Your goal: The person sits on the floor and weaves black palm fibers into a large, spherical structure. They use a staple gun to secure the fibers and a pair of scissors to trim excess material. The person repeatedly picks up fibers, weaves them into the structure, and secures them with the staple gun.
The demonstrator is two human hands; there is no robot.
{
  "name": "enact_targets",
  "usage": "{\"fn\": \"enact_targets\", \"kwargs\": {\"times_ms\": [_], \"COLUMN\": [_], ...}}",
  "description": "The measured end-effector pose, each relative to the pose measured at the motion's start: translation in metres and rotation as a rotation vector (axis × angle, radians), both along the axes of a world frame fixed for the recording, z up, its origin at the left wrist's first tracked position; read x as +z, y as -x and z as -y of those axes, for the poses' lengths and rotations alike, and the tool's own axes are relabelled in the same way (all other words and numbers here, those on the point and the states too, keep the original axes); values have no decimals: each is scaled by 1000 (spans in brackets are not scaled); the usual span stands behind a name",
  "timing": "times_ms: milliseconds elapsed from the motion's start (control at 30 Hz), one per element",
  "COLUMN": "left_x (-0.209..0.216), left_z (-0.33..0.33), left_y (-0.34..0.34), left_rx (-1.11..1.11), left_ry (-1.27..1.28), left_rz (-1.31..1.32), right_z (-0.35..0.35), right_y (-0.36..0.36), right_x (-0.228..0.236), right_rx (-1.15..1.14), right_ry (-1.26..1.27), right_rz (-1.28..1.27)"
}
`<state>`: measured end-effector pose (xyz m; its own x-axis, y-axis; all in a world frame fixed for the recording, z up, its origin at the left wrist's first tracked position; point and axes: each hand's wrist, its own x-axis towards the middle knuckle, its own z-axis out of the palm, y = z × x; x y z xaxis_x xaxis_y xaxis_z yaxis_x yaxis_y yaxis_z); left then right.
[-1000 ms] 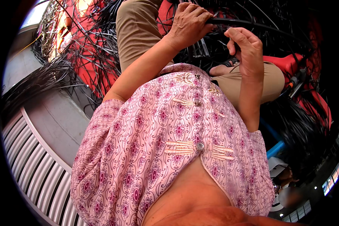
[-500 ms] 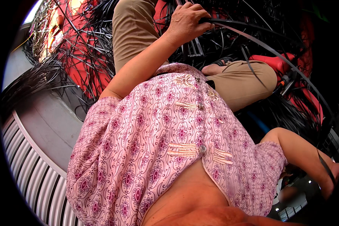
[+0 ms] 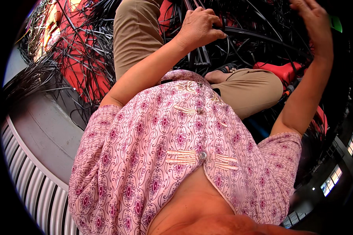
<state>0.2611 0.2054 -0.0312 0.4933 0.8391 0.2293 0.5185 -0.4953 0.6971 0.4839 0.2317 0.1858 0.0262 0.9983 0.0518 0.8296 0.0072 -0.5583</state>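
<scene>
My left hand (image 3: 200,29) is closed at the top centre around a flat black plastic strip (image 3: 259,33), which runs off to the right from between thumb and fingers. Lighter strips also rise above that hand, and whether it grips them I cannot tell. At the upper right, my right hand (image 3: 313,23) is raised with its fingers stretched out, and nothing shows in it. Behind and below the hands lies a tangle of black strips (image 3: 231,47) over my lap and in front of me.
A red plastic piece (image 3: 278,71) lies by my bent knee, with an orange-and-black handle (image 3: 288,92) beside it. More strips (image 3: 82,51) spread over a red surface (image 3: 68,37) at the left. A grey ribbed metal seat (image 3: 39,184) is at the lower left.
My right hand has swung from the lower right up to the upper right. The long strip that bowed down the right side no longer shows there. My left hand stays nearly in place.
</scene>
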Motion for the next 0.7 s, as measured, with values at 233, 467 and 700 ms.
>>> {"fn": "enact_targets", "kwargs": {"times_ms": [233,467,700], "left_x": [12,7,8], "left_z": [21,26,26], "left_y": [-13,-13,-12], "left_rx": [-27,-11,29], "left_ry": [-10,1,14], "left_rz": [33,76,153], "right_z": [57,58,37], "right_y": [20,16,5], "right_x": [-145,-163,-179], "right_rx": [227,90,170], "right_ry": [414,458,582], "right_rz": [-123,-516,-598]}}
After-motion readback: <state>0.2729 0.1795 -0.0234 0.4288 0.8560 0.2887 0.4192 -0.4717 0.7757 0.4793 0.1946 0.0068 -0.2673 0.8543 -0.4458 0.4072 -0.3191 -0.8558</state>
